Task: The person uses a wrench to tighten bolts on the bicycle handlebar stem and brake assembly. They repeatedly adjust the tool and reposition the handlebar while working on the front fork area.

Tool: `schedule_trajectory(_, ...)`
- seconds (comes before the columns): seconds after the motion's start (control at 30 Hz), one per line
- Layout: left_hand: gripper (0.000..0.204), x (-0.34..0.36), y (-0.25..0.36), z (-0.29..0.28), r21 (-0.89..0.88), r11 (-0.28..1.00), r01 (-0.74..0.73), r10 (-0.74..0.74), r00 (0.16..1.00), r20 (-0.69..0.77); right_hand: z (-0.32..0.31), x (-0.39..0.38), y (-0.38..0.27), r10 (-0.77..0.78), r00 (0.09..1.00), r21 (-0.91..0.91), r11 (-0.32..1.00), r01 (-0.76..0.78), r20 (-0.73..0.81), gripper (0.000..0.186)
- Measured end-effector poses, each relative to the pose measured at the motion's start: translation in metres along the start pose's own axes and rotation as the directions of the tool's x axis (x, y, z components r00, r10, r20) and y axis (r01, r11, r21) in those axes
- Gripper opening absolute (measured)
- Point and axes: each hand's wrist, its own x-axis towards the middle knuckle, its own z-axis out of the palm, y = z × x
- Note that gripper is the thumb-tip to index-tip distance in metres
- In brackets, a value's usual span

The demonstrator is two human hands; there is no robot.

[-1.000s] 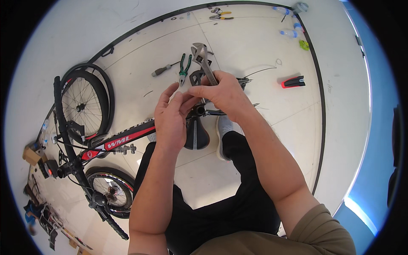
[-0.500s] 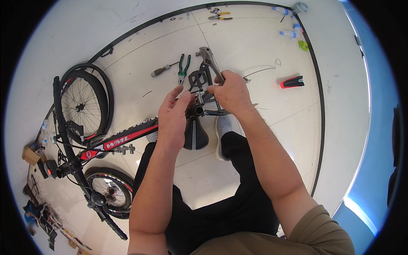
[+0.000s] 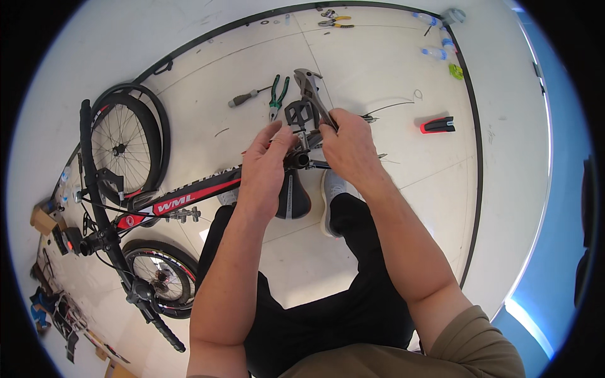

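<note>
My right hand (image 3: 350, 143) is closed around the handle of a grey adjustable wrench (image 3: 315, 93), whose wide jaw end points away from me beside a black pedal (image 3: 299, 114). In front of me lies a black and red bicycle frame (image 3: 205, 194), with its open round bottom bracket shell (image 3: 302, 160) between my hands. Over the tube just left of that shell, my left hand (image 3: 265, 169) curls with thumb and fingers bent toward the crank area; what its fingertips touch is partly hidden. Below the shell is a black saddle (image 3: 293, 198).
Green-handled pliers (image 3: 278, 97) and a screwdriver (image 3: 243, 99) lie beyond my hands. A red and black object (image 3: 437, 125) rests at right. Wheels (image 3: 120, 149) and the drop handlebar (image 3: 94, 170) are at left. Yellow-handled pliers (image 3: 335, 22) and bottles (image 3: 433, 53) sit by the far edge.
The view has shifted a little, so most things sit further right. My right hand and the wrench have come slightly nearer to me relative to the pedal. My left hand stays on the frame.
</note>
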Motion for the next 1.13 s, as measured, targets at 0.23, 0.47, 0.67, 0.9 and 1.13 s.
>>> schedule_trajectory(0.23,0.07,0.0,0.0,0.0,-0.014,1.0,0.01,-0.01,1.0,0.028,0.009,0.005,0.008,0.025,0.999,0.138,0.99,-0.03,0.037,0.019)
schedule_trajectory(0.47,0.065,0.006,0.001,-0.004,-0.069,0.997,0.041,-0.041,0.999,0.01,0.022,0.021,0.023,0.247,0.941,0.443,0.834,-0.328,0.231,0.022)
schedule_trajectory(0.67,0.065,0.01,-0.006,-0.011,-0.077,0.997,0.012,-0.018,0.997,-0.077,0.032,0.02,0.02,0.228,0.939,0.529,0.78,-0.335,0.258,0.027)
schedule_trajectory(0.9,0.066,0.01,-0.005,-0.011,-0.056,0.998,0.035,-0.04,0.994,-0.098,0.043,0.024,0.028,0.104,0.977,0.539,0.82,-0.19,0.186,0.027)
schedule_trajectory(1.13,0.073,0.013,-0.008,-0.02,-0.119,0.991,0.058,-0.063,0.997,-0.039,0.042,0.019,0.01,0.16,0.872,0.757,0.441,-0.482,0.462,0.031)
